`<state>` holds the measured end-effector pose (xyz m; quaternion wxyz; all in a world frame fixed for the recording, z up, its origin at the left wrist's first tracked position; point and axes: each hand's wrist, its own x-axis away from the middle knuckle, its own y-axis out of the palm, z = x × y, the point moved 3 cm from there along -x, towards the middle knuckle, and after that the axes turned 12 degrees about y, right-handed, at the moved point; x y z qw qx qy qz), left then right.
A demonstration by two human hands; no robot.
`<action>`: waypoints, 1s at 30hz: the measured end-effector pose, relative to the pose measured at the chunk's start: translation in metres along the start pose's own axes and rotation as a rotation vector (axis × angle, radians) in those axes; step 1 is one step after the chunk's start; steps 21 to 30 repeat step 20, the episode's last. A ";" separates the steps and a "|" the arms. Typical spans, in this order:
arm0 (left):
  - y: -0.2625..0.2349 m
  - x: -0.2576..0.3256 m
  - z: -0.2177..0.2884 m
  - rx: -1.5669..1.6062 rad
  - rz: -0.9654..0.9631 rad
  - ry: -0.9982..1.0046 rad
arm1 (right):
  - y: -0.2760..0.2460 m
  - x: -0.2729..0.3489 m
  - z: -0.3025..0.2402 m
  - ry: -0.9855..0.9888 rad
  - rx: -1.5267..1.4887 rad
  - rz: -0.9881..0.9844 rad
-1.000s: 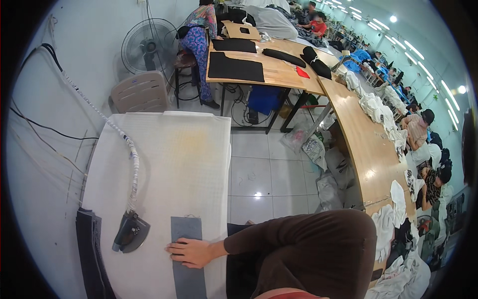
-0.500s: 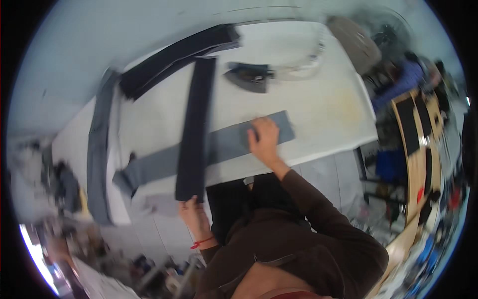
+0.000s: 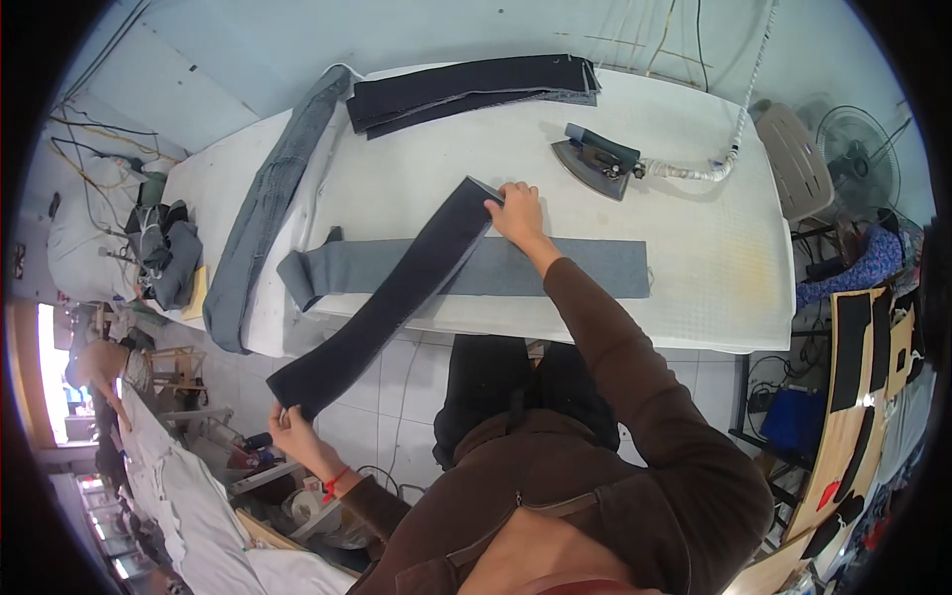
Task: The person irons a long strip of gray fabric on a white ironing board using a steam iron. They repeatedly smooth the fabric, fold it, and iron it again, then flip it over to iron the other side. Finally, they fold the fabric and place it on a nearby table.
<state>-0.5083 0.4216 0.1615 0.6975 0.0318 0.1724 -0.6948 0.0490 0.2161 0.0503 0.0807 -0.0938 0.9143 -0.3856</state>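
Note:
A long dark navy fabric strip [image 3: 397,288] stretches at a slant between my two hands, crossing above a grey fabric strip [image 3: 555,268] that lies along the table's near side. My left hand [image 3: 296,439] pinches the strip's lower end, out past the table edge. At the upper end, my right hand [image 3: 518,214] grips the corner over the tabletop. The grey strip's left end is folded over. Beyond my right hand, an iron [image 3: 598,162] with a dark handle rests on the white table, its cord wrapped in white.
A stack of dark strips [image 3: 476,92] lies along the far edge of the white padded table [image 3: 714,248]. Long grey denim pieces [image 3: 273,198] run down its left side. To the right stand a beige chair [image 3: 796,164], a fan [image 3: 859,149] and a wooden board [image 3: 851,377] carrying dark strips.
My right hand has left the grey strip and now holds the dark strip's upper end. My left hand has moved left with the lower end, tilting the strip. The view has turned.

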 end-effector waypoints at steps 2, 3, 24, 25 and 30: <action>0.022 0.003 0.003 0.063 0.053 -0.030 | 0.011 0.006 -0.013 -0.035 0.129 0.078; 0.038 0.008 0.004 0.119 0.052 -0.083 | 0.019 -0.001 -0.017 0.033 0.145 -0.005; 0.209 0.024 0.110 0.260 -0.349 0.172 | 0.001 -0.032 0.001 0.193 -0.138 -0.278; 0.209 0.024 0.110 0.260 -0.349 0.172 | 0.001 -0.032 0.001 0.193 -0.138 -0.278; 0.209 0.024 0.110 0.260 -0.349 0.172 | 0.001 -0.032 0.001 0.193 -0.138 -0.278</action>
